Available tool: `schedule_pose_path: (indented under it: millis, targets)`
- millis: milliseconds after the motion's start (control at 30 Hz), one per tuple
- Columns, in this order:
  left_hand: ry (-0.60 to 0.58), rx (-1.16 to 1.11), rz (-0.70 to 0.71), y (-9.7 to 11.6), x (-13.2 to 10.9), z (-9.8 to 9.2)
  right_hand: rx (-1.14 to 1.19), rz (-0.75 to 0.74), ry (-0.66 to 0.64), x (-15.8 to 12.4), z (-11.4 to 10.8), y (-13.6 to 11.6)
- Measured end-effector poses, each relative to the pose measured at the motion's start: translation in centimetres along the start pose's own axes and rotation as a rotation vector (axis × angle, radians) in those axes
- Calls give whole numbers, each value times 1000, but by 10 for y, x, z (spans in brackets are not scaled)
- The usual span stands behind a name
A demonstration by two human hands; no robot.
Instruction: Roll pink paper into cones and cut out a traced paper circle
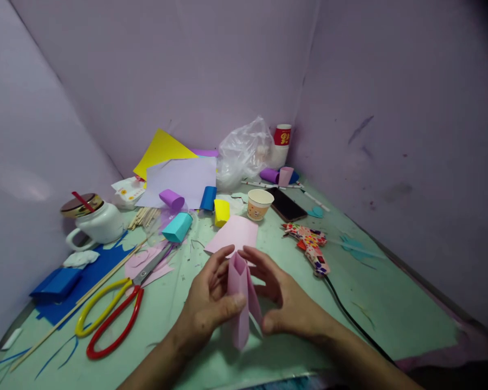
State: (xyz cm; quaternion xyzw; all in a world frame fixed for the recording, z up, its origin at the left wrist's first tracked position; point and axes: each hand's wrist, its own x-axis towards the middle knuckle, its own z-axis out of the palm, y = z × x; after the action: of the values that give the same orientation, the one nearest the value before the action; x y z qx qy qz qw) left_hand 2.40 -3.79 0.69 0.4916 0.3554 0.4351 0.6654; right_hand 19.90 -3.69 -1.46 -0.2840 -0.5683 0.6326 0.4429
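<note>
The small patterned paper cup [260, 206] stands upright on the pale green tabletop [390, 303]. In front of it and slightly to its left, well on the near side, is the folded pink paper [238, 309], held on end with its open top showing and a flap slanting off to the right. The left hand [209, 300] grips this paper, its thumb pressed across the front and the other fingers bent behind. The right hand [287, 300] curves around the flap side, index fingertip by the top edge and thumb near the lower edge; whether these fingers pinch the paper I cannot tell.

Between the cup and the hands, a flat pink sheet [236, 232] lies just in front of the cup. To the cup's left are yellow [222, 213], blue [208, 199], turquoise [178, 227] and purple rolled paper pieces [172, 199]. Farther left and nearer than the cup lie the scissors [148, 271] with one yellow and one red handle; beyond them, well left of the cup, is a white mug [106, 225]. A dark phone [287, 204] lies just right of the cup, and a flower-patterned glue gun [313, 246] lies nearer and farther right. Behind the cup sits a clear plastic bag [244, 149].
</note>
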Motion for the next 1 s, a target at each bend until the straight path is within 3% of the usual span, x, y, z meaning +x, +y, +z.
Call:
schedule_pose_path:
  millis: [200, 467, 600, 800, 1000]
  targets:
    - [16, 289, 114, -2, -8, 8, -132, -126, 34, -4, 10, -4]
    - [254, 658, 402, -1, -12, 13, -195, -267, 81, -1, 11, -4]
    - [301, 732, 472, 0, -13, 12, -202, -361, 57, 0, 9, -4]
    - [355, 736, 496, 9, -10, 17, -118, -321, 203, 0, 8, 0]
    - [308, 775, 384, 11, -6, 17, -136, -85, 242, 3, 7, -1]
